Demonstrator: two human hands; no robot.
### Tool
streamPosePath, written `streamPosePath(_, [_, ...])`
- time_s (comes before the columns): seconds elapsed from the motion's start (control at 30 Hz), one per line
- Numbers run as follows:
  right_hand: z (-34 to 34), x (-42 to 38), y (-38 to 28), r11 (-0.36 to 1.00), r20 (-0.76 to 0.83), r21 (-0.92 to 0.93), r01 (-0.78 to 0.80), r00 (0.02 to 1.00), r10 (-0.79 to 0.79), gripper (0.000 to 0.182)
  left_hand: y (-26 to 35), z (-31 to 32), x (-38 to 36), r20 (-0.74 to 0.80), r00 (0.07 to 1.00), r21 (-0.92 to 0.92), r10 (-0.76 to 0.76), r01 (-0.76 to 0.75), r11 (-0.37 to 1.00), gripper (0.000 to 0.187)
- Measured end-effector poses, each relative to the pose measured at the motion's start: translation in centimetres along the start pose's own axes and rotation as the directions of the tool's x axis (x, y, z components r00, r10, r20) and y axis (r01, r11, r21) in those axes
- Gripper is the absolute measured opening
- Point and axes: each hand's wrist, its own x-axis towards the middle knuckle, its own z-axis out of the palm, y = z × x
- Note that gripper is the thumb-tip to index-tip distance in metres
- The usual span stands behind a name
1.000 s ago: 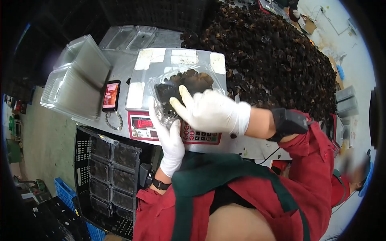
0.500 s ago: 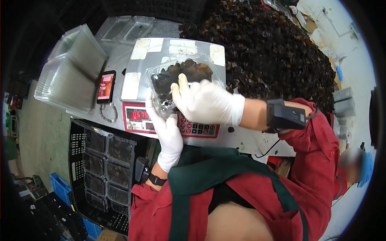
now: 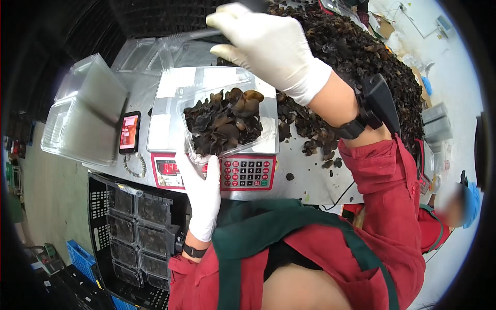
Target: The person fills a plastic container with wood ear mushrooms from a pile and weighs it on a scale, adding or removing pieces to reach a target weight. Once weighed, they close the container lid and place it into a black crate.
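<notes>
A clear plastic container (image 3: 269, 138) stands on the silver scale, filled with dark, ruffled fungus pieces (image 3: 225, 121). My white-gloved left hand (image 3: 199, 188) grips its near left corner, with the thumb at the front and the fingers partly hidden. The clear lid (image 3: 166, 54) is raised at the far side, its outline faint. Above the scale, my white-gloved right hand (image 3: 268, 49) has fingers and thumb apart beside the lid's raised edge. The scale's red panel (image 3: 222, 172) shows a partly covered red readout.
Stacked clear containers (image 3: 85, 113) and a phone (image 3: 129, 133) lie left. A large dark fungus heap (image 3: 356, 67) spreads at the back right. Below left, a black crate (image 3: 98, 206) holds filled packs. Another person (image 3: 454, 206) in a blue cap is at the far right.
My right hand has moved up and away from the container, and its fingers have spread. The lid has swung up, uncovering the fungus. The view has shifted slightly.
</notes>
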Motion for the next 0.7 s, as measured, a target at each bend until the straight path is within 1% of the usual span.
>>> streamPosePath(0.07, [-0.8,-0.3,-0.2,0.996,-0.128,0.078,-0.052,0.99,0.061,0.024,-0.5,-0.6,0.1,0.023,0.981,0.21,0.194,-0.194,0.958,0.071])
streamPosePath(0.1, [-1.4,-1.1,-0.8,0.979,-0.074,0.188,-0.084,0.992,0.099,0.024,-1.2,-1.0,0.1,0.006,0.979,0.308,0.203,-0.195,0.931,0.071])
streamPosePath(0.13, [-2.2,-2.3,-2.0,0.948,-0.014,0.294,-0.122,0.991,0.132,0.025,-1.7,-1.4,0.3,0.001,0.963,0.398,0.27,-0.248,0.883,0.071])
streamPosePath(0.17, [-3.3,-3.6,-3.4,0.942,0.233,0.274,-0.195,0.964,0.132,0.027,-1.5,-1.7,0.5,-0.004,0.969,0.349,0.245,-0.228,0.909,0.074])
streamPosePath(0.2, [-3.7,-4.9,-4.3,0.928,0.438,0.283,-0.241,0.894,0.098,0.03,-1.2,-2.0,0.6,-0.009,0.976,0.301,0.219,-0.206,0.931,0.077])
streamPosePath(0.23, [-3.4,-6.5,-5.3,0.937,0.527,0.233,-0.261,0.843,0.104,0.03,-1.2,-2.1,0.6,-0.038,0.969,0.312,0.246,-0.222,0.924,0.075])
streamPosePath(0.27, [-2.4,-8.2,-5.9,0.946,0.503,0.213,-0.246,0.858,0.109,0.03,-1.0,-2.1,0.6,-0.074,0.956,0.311,0.285,-0.249,0.917,0.072])
streamPosePath(0.33, [-0.9,-10.3,-6.7,0.891,0.562,0.221,-0.397,0.798,0.216,0.024,-0.2,-2.3,0.8,-0.061,0.942,0.381,0.329,-0.282,0.88,0.069])
streamPosePath(0.37, [-0.6,-10.8,-6.6,0.89,0.563,0.22,-0.4,0.797,0.219,0.024,0.2,-2.2,0.8,-0.058,0.943,0.382,0.329,-0.283,0.88,0.069])
streamPosePath(0.43, [-0.5,-11.3,-6.1,0.774,0.448,0.358,-0.522,0.823,0.348,0.018,1.0,-2.0,0.9,-0.054,0.899,0.453,0.434,-0.365,0.813,0.06])
streamPosePath(0.47, [-0.8,-11.3,-5.8,0.774,0.444,0.357,-0.523,0.824,0.352,0.018,1.3,-1.9,1.0,-0.051,0.897,0.453,0.438,-0.37,0.811,0.06])
streamPosePath(0.5, [-1.4,-11.0,-5.4,0.525,0.542,0.474,-0.707,0.704,0.459,0.016,1.6,-1.8,1.2,-0.038,0.896,0.42,0.442,-0.387,0.821,0.057])
streamPosePath(0.53, [-1.8,-11.0,-4.9,0.221,0.651,0.533,-0.817,0.563,0.51,0.016,1.8,-1.6,1.3,-0.024,0.894,0.385,0.447,-0.404,0.83,0.054])
streamPosePath(0.57, [-1.9,-11.5,-4.5,0.029,0.729,0.527,-0.85,0.469,0.498,0.018,2.0,-1.5,1.5,-0.019,0.891,0.381,0.454,-0.413,0.827,0.054])
streamPosePath(0.6, [-1.9,-11.7,-4.3,0.03,0.723,0.528,-0.849,0.467,0.509,0.018,2.2,-1.4,1.8,0.029,0.886,0.37,0.462,-0.439,0.819,0.053])
streamPosePath(0.63, [-2.0,-11.9,-4.1,-0.106,0.76,0.542,-0.834,0.432,0.486,0.018,2.3,-1.2,2.1,0.077,0.879,0.358,0.47,-0.465,0.81,0.052])
streamPosePath(0.67, [-2.1,-12.0,-4.1,-0.242,0.794,0.544,-0.803,0.401,0.457,0.019,2.5,-0.8,2.3,0.087,0.875,0.354,0.476,-0.474,0.806,0.052])
streamPosePath(0.7, [-2.3,-12.1,-4.3,-0.32,0.803,0.561,-0.764,0.408,0.435,0.019,2.8,-0.4,2.6,0.124,0.862,0.342,0.491,-0.502,0.794,0.05])
